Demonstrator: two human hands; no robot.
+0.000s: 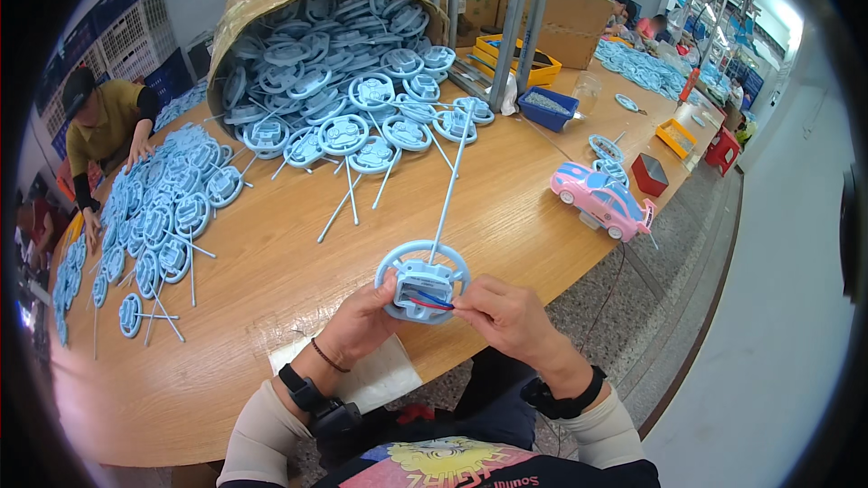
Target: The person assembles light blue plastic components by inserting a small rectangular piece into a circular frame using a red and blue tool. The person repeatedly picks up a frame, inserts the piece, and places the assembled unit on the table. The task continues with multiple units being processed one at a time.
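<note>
Just above the table's front edge, a light-blue toy steering wheel (418, 271) is held with its hollow back up. A long, thin light-blue rod (454, 179) sticks out from it toward the far side. My left hand (360, 318) grips the wheel's left rim, thumb on top; its other fingers are partly hidden beneath. At the right rim, the fingers of my right hand (508, 314) are closed in a pinch on thin red and blue wires (430, 301). These wires run across the open rectangular compartment in the middle of the wheel.
A big carton (220, 63) on its side spills light-blue wheels (348, 136) onto the table. More wheels (158, 217) lie at left, beside a co-worker (113, 126). At right stand a pink toy car (601, 201), a red box (649, 174) and a blue bin (548, 108). White cloth (384, 378) lies near me.
</note>
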